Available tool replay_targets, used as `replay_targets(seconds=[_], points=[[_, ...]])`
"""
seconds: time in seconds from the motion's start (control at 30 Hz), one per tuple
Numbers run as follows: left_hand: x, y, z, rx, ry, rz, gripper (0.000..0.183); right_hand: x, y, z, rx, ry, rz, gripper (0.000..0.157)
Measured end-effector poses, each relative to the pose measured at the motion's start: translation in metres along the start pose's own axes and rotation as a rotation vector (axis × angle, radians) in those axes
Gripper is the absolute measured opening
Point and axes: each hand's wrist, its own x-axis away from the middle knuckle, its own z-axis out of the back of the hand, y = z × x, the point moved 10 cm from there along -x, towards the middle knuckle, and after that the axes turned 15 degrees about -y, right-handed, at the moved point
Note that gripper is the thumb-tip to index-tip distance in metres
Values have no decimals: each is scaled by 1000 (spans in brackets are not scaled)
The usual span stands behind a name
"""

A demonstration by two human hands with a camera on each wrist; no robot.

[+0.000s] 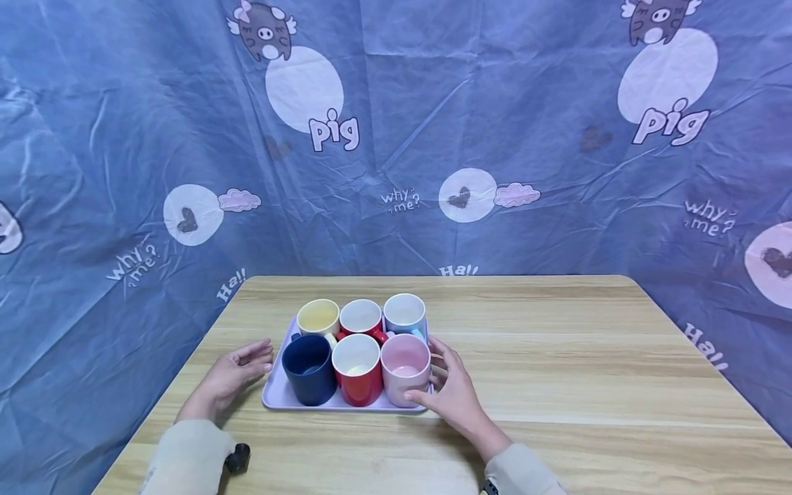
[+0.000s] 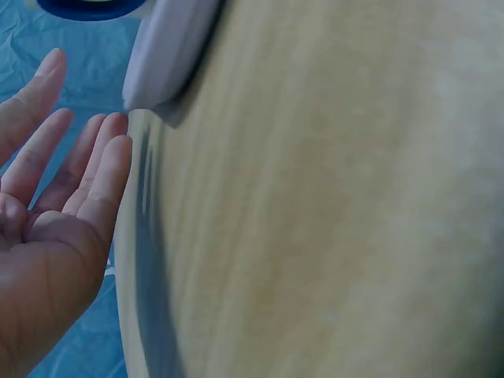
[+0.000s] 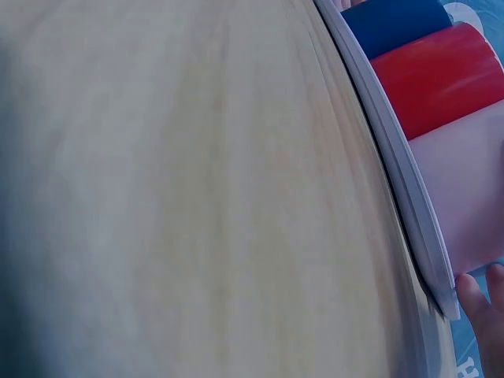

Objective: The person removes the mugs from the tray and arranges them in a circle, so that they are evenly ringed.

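Note:
Several mugs stand in two rows on a pale lilac tray (image 1: 269,399). The front row holds a navy mug (image 1: 309,375), a red mug (image 1: 360,381) with a white inside and a pink mug (image 1: 405,364). My left hand (image 1: 232,375) is just off the tray's left edge, holding nothing, with its fingers extended; the left wrist view shows its palm (image 2: 55,252) near the tray's corner. My right hand (image 1: 454,395) is at the pink mug's right side, thumb near its lower front. Part of this hand is out of the right wrist view.
Behind stand a cream mug (image 1: 318,313), another red mug (image 1: 361,315) and a light blue mug (image 1: 405,311), partly hidden by the front row. The wooden table (image 1: 588,371) extends right of the tray. A blue patterned cloth (image 1: 396,137) hangs behind it.

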Motion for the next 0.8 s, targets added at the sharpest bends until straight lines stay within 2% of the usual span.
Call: replay_targets(seconds=[0.2,0.4,0.6,0.8], points=[[-2,-7,-5,-24,-2,22,62,-5,32,-3,54,8,-4,95],[-4,-12,-5,-32,15,34,59,-6,33,-6,104,23,4,93],[-4,-18,-5,-42,36,66,55,-8,34,-7,149,38,-32,92],[-5,-19,-3,-91,59,99,53,-11,32,-6,181,50,-31,90]])
